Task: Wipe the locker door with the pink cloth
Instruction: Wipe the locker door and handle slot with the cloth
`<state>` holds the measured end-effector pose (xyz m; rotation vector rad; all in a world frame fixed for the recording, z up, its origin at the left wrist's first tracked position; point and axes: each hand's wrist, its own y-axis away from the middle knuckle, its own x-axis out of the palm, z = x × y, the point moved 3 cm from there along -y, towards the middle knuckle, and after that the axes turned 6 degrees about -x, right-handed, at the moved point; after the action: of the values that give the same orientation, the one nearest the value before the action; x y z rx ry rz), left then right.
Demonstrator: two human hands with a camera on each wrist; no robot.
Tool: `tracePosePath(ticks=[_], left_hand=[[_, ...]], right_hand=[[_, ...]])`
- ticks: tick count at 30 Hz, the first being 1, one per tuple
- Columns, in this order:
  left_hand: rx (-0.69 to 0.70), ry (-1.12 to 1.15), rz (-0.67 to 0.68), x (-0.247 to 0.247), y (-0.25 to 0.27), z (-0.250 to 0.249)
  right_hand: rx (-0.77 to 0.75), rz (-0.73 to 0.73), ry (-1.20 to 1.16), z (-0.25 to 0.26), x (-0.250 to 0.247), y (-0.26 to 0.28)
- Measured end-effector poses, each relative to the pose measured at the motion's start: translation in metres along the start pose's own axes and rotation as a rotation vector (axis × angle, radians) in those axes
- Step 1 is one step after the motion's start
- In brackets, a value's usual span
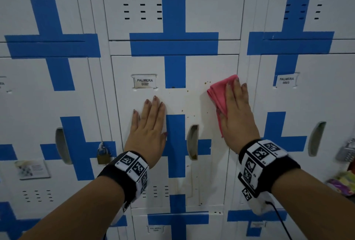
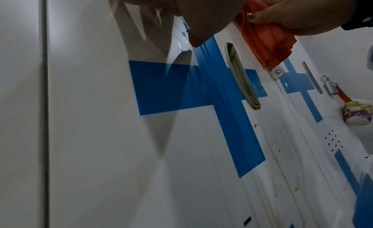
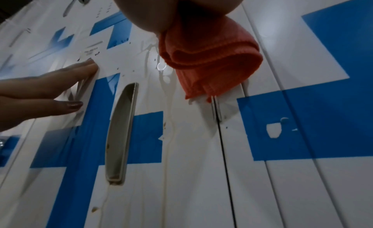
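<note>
Lockers: whole wall of white metal lockers with blue tape crosses stuck all over them.
Locker door: the middle locker door is the one getting cleaned; brownish specks and drip streaks run down it near the recessed handle. Bare white panel sits between the two hands and on up toward the top edge.
Right edge: the cloth sits right up against the door's right-hand seam, next locker just beside it.
Labels: name tag on this door reads "PALMERA", the number under it too blurry to trust; the neighbour's tag says "PALMERA 0003".
Left hand: left hand is flat on the door, fingers straight and slightly spread, holding nothing.
Right hand: right hand presses the cloth to the door with fingers straight, thumb tucked against its lower part.
Pink cloth: folded pink cloth is under that palm, sticking out left of it.
Padlock: brass padlock hangs on the locker to the left.
</note>
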<state>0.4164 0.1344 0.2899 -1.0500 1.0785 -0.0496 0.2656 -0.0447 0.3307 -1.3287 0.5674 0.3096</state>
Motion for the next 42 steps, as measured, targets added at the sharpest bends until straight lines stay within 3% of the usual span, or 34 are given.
tracePosePath(ticks=[5, 28, 42], left_hand=[[0.023, 0.001, 0.012, 0.004, 0.000, 0.006], [0.029, -0.006, -0.020, 0.009, -0.001, 0.005], [0.023, -0.007, -0.010, 0.008, -0.002, 0.004]], right_hand=[[-0.055, 0.026, 0.126, 0.001, 0.009, -0.001], [-0.117, -0.012, 0.165, -0.006, 0.025, 0.012], [-0.239, 0.230, 0.102, -0.001, 0.031, 0.051]])
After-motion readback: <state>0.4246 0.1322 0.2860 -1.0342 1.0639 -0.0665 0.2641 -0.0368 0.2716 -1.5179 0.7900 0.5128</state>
